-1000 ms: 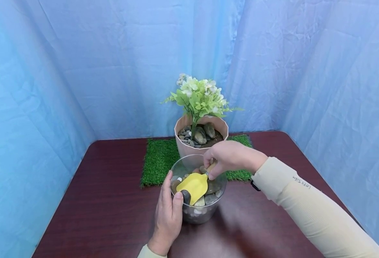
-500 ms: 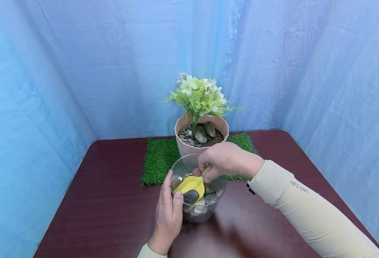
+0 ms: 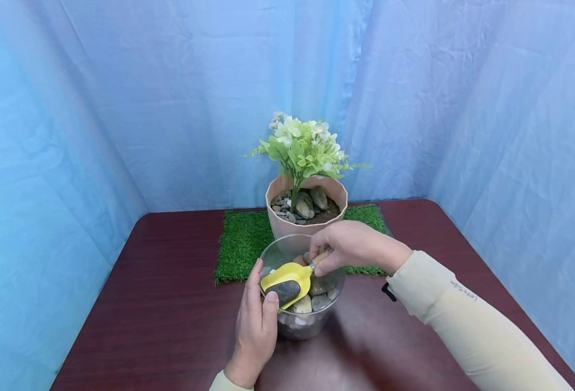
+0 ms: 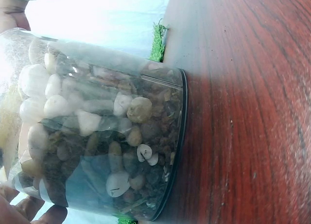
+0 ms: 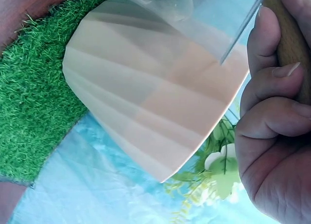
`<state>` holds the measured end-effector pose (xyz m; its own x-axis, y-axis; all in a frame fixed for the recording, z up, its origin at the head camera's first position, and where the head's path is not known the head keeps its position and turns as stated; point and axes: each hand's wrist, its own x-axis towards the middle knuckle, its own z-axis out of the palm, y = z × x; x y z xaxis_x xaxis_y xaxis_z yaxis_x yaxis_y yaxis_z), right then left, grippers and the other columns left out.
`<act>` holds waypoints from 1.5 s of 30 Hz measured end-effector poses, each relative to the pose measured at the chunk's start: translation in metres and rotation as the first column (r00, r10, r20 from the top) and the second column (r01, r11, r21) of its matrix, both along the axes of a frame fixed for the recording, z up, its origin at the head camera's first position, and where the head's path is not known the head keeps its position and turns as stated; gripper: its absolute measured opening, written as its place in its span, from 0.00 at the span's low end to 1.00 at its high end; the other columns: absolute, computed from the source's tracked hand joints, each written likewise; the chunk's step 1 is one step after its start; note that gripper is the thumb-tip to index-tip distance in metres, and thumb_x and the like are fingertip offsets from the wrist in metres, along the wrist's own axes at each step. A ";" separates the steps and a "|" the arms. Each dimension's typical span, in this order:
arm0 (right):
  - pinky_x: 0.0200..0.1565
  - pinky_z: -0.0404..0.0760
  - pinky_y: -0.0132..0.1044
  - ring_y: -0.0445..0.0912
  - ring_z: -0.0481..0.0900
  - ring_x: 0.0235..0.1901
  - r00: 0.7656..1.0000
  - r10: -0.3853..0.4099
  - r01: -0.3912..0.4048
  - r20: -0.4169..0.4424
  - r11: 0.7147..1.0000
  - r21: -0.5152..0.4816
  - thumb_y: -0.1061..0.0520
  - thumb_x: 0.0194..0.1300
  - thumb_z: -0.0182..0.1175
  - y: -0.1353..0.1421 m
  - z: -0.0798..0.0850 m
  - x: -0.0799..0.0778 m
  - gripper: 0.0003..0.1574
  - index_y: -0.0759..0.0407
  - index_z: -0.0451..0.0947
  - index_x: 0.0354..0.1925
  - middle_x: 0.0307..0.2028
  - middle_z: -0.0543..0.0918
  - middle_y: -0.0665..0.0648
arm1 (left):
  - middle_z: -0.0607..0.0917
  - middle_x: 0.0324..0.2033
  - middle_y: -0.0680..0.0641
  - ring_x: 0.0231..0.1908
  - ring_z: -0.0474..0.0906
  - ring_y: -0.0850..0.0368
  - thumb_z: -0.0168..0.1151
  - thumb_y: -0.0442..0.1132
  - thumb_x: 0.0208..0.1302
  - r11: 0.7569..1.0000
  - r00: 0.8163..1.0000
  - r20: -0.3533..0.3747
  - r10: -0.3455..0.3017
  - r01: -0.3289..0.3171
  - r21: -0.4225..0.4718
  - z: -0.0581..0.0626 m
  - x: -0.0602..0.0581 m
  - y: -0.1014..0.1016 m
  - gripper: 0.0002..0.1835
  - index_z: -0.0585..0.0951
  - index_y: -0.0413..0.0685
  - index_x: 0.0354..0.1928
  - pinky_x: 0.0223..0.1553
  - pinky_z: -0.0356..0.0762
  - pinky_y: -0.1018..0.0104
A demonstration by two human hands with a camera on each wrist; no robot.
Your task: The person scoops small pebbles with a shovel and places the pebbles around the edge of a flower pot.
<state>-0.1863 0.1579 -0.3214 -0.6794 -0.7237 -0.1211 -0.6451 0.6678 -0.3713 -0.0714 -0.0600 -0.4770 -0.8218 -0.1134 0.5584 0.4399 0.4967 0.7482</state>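
My left hand (image 3: 255,331) holds the near left side of a clear container (image 3: 304,328). Its thumb lies at the rim beside a dark stone (image 3: 283,291). That stone rests in the yellow blade of a small shovel (image 3: 299,274), just inside the rim. Curled fingers of my right hand (image 3: 351,244) grip the shovel's wooden handle (image 3: 322,257) from above. Beneath the blade, stones of several colours (image 3: 320,302) fill part of the container. Through its wall in the left wrist view, white, grey and brown pebbles (image 4: 119,182) show. Part of the dark stone is hidden behind my thumb.
Right behind the container stands a pink faceted pot (image 3: 333,190) with a white-flowered plant (image 3: 307,144), soil and stones. The pot sits on a green grass mat (image 3: 243,244). Blue curtains (image 3: 209,108) enclose the dark red table (image 3: 170,304) at its back and sides.
The dark stone, earlier at the blade's front edge, now lies on the shovel. The right hand dipped left, then came back right, lifting the blade a little. The left hand stayed put.
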 end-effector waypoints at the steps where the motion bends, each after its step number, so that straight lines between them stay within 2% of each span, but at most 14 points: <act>1: 0.33 0.76 0.35 0.36 0.73 0.26 1.000 -0.006 0.006 0.005 1.000 -0.015 0.43 0.59 0.77 0.002 -0.001 0.001 0.10 0.36 0.83 0.33 0.28 0.80 0.36 | 0.67 0.77 0.47 0.72 0.69 0.47 0.51 0.35 0.78 1.000 1.000 0.000 -0.003 0.003 0.003 0.000 0.000 0.000 0.34 0.58 0.50 0.82 0.73 0.61 0.72; 7: 0.36 0.78 0.37 0.37 0.76 0.29 0.998 -0.054 0.057 0.041 0.995 -0.082 0.42 0.62 0.75 0.010 -0.007 0.006 0.09 0.37 0.83 0.35 0.31 0.82 0.37 | 0.66 0.78 0.45 0.75 0.66 0.48 0.51 0.34 0.77 1.000 1.000 -0.014 -0.015 0.016 0.008 0.000 0.001 0.000 0.34 0.58 0.48 0.82 0.74 0.55 0.77; 15: 0.37 0.78 0.39 0.39 0.77 0.29 0.990 -0.132 0.136 0.049 0.984 -0.115 0.41 0.63 0.74 0.014 -0.010 0.011 0.08 0.34 0.83 0.37 0.31 0.83 0.37 | 0.66 0.78 0.45 0.75 0.65 0.49 0.51 0.34 0.77 1.000 1.000 -0.024 -0.014 0.014 0.010 -0.002 0.000 0.000 0.34 0.58 0.48 0.82 0.75 0.54 0.77; 26: 0.30 0.77 0.40 0.41 0.75 0.23 0.971 -0.222 0.233 0.090 0.961 -0.147 0.43 0.69 0.70 0.019 -0.009 0.023 0.05 0.36 0.83 0.41 0.26 0.81 0.40 | 0.67 0.77 0.45 0.75 0.66 0.49 0.53 0.30 0.75 1.000 1.000 -0.020 -0.011 0.012 0.023 0.000 0.000 0.000 0.36 0.58 0.48 0.82 0.74 0.55 0.78; 38: 0.32 0.76 0.36 0.39 0.74 0.26 0.970 -0.221 0.237 0.101 0.954 -0.184 0.45 0.71 0.67 0.026 -0.003 0.041 0.07 0.39 0.81 0.46 0.25 0.80 0.40 | 0.68 0.77 0.45 0.74 0.66 0.49 0.53 0.30 0.75 0.999 1.000 -0.016 -0.018 0.018 0.030 0.001 0.001 0.001 0.36 0.58 0.47 0.82 0.73 0.56 0.77; 45: 0.37 0.78 0.37 0.39 0.77 0.30 0.963 -0.252 0.266 0.093 0.940 -0.213 0.44 0.73 0.64 0.030 0.002 0.049 0.09 0.40 0.81 0.49 0.31 0.83 0.39 | 0.66 0.78 0.45 0.76 0.64 0.51 0.54 0.31 0.75 1.000 1.000 -0.007 -0.002 0.002 0.019 0.000 0.001 0.001 0.36 0.59 0.49 0.82 0.74 0.53 0.79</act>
